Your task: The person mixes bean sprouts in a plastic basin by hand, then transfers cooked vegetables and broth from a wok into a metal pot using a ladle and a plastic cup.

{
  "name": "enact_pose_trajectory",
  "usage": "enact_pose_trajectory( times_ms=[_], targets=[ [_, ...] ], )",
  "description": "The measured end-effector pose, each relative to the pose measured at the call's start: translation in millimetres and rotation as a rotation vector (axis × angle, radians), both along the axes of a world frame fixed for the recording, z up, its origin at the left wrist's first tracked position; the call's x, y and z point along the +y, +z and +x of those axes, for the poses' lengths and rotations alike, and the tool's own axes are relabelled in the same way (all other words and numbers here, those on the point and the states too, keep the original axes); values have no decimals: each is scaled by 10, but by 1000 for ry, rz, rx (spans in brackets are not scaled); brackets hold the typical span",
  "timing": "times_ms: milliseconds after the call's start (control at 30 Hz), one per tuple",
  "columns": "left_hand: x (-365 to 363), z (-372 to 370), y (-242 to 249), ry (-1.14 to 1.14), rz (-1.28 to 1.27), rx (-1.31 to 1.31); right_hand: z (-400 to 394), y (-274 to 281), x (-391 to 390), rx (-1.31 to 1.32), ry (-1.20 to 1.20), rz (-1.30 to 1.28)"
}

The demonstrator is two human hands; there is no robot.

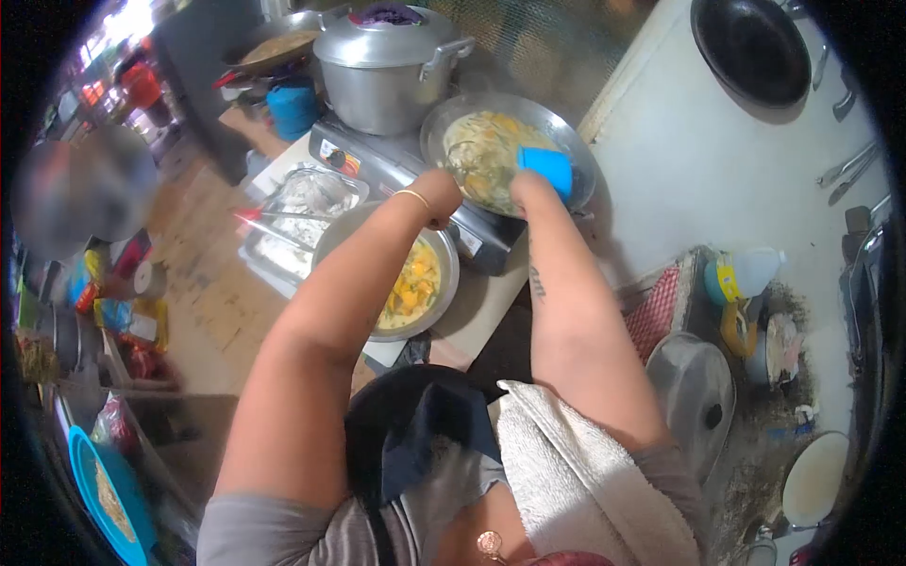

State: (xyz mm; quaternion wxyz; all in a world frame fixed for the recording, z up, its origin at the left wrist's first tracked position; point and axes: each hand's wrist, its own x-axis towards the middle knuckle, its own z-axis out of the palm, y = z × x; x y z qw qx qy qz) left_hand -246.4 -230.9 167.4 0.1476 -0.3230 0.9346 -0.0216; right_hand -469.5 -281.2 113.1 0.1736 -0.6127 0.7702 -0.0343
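My right hand (530, 192) grips a blue plastic cup (547, 171), tilted over the right side of a wide metal wok (586, 179). Closed at the wok's near left edge is my left hand (441, 195); its fingers curl around something I cannot make out. In the wok lies a pale, soupy stew (486, 141) with orange chunks and green bits. The wok rests on a gas stove (373, 160). Below my left forearm stands a metal bowl (452, 283) of similar yellow-orange stew, partly hidden by the arm.
A large lidded aluminium pot (373, 92) stands behind, left of the wok. A foil-lined tray (316, 198) sits left of the bowl. A clear lid (694, 387) leans at my right. A black pan (752, 47) and utensils hang on the white wall.
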Motion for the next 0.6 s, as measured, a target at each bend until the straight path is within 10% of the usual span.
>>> enact_pose_trajectory(
  times_ms=[100, 267, 433, 533, 600],
  targets=[
    [118, -142, -192, 74, -20, 168, 314, 185, 116, -310, -200, 86],
    [475, -495, -59, 221, -48, 373, 117, -410, -469, 294, 455, 79],
    [597, -610, 149, 427, 202, 608, 143, 175, -24, 436, 437, -106],
    [802, -598, 368, 643, 216, 750, 80, -21, 80, -968, -460, -258],
    [873, -521, 412, 575, 153, 703, -1, -79, 175, -1065, -421, -358]
  ],
)
